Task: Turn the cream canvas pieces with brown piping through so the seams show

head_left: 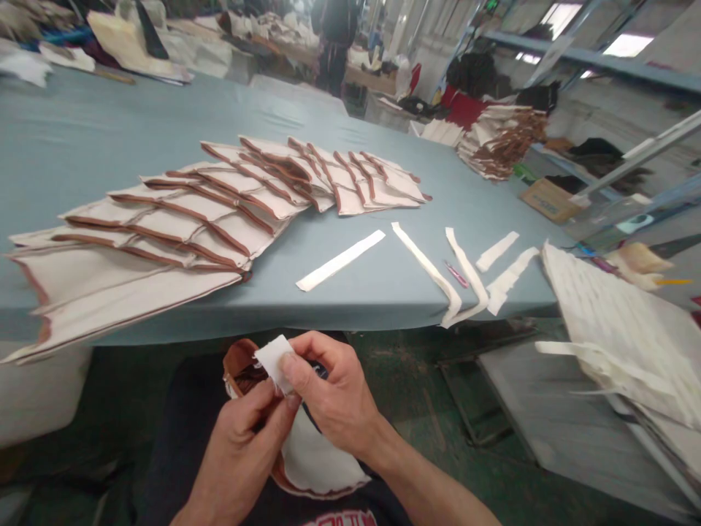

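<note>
My right hand [334, 383] pinches a small white fabric strip [275, 359] between thumb and fingers. Close beside it, my left hand [249, 431] has thumb and fingertips pressed together at the strip's lower end, where loose threads show. Exactly what the left fingertips grip is partly hidden. Below both hands, a white fabric piece with brown edging [323, 456] lies on my lap. Its brown upper part [241, 358] curls up behind the left hand.
On the blue-green table [180, 102] lies a long overlapping row of white brown-edged pieces [202, 212]. Several white strips [342, 261] and a small pink tool [456, 275] lie right of it. More strips [618, 369] rest on a side stand. A person [333, 36] stands at the back.
</note>
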The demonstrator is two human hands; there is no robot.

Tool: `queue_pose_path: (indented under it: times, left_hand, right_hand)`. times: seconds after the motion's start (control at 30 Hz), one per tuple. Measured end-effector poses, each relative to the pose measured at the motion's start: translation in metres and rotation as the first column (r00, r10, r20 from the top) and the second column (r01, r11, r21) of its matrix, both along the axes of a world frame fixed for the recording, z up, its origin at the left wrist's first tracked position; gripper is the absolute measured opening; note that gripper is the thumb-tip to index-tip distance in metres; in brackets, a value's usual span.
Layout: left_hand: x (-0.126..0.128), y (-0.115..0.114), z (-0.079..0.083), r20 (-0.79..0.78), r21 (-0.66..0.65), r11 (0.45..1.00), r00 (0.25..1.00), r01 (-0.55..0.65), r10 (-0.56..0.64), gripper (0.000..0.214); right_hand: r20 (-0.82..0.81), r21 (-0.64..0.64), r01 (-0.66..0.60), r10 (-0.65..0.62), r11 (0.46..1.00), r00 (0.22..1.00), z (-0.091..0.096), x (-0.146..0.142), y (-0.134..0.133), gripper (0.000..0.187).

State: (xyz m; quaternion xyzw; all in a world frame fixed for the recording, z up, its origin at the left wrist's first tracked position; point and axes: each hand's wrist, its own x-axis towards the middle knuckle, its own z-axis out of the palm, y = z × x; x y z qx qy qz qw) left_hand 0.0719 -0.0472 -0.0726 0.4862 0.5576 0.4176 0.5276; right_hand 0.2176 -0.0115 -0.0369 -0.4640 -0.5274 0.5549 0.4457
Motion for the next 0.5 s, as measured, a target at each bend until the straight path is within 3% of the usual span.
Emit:
queue_pose_path:
  times: [0.33,0.5]
  left_hand:
    - [-0.001,-0.003,0.008,-0.024,-0.007,1.0,0.999,-0.022,0.022,0.039]
    - [-0.004,-0.007,0.0,-0.014,0.009,0.999,0.999,-0.042,0.042,0.039]
  right_hand:
    - [-0.134,-0.114,-0.004,-0.011,0.994,0.991,0.008,-0.013,-0.007,0.025]
    - [-0.19,-0.171,-0.003,-0.03,0.985,0.981,0.007,-0.023,-0.007,0.027]
